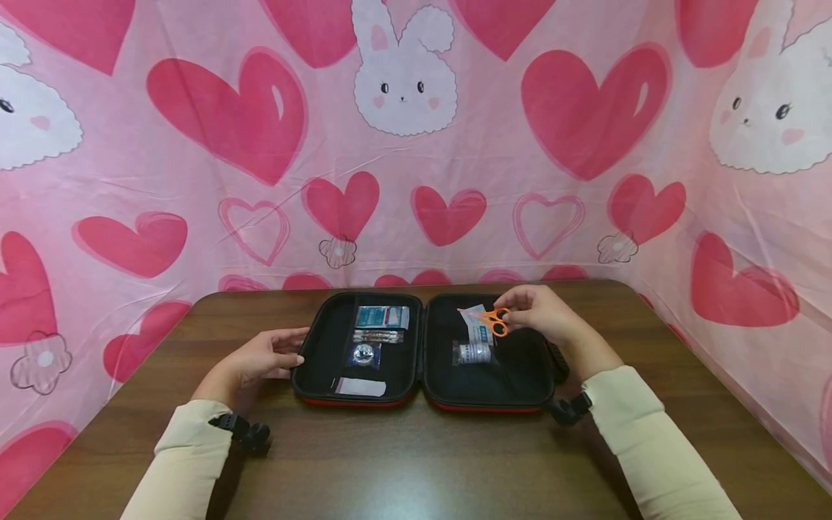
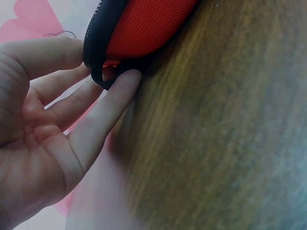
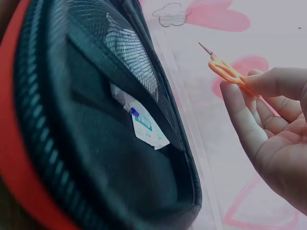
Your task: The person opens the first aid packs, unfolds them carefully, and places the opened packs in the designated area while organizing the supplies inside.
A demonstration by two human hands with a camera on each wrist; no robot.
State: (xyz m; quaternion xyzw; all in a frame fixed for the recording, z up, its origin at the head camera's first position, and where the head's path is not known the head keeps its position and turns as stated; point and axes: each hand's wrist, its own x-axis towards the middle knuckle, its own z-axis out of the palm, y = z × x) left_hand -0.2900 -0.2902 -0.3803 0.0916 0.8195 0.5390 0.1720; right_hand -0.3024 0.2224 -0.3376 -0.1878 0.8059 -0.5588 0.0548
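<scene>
A black-lined zip case with a red outer shell lies open flat on the table. Over its right half, my right hand pinches small orange-handled scissors between thumb and fingertips, blades pointing left. The scissors show clear of the case rim in the right wrist view. At the left end, my left hand grips the case edge, its thumb by a black fabric loop. A white printed packet and a wrapped white roll sit in the right half.
The left half holds a blue-and-white packet, a bundle of thin sticks, a round silvery item in clear wrap and a white strip. Mesh covers part of the right half. Pink heart-printed cloth hangs behind the wooden table.
</scene>
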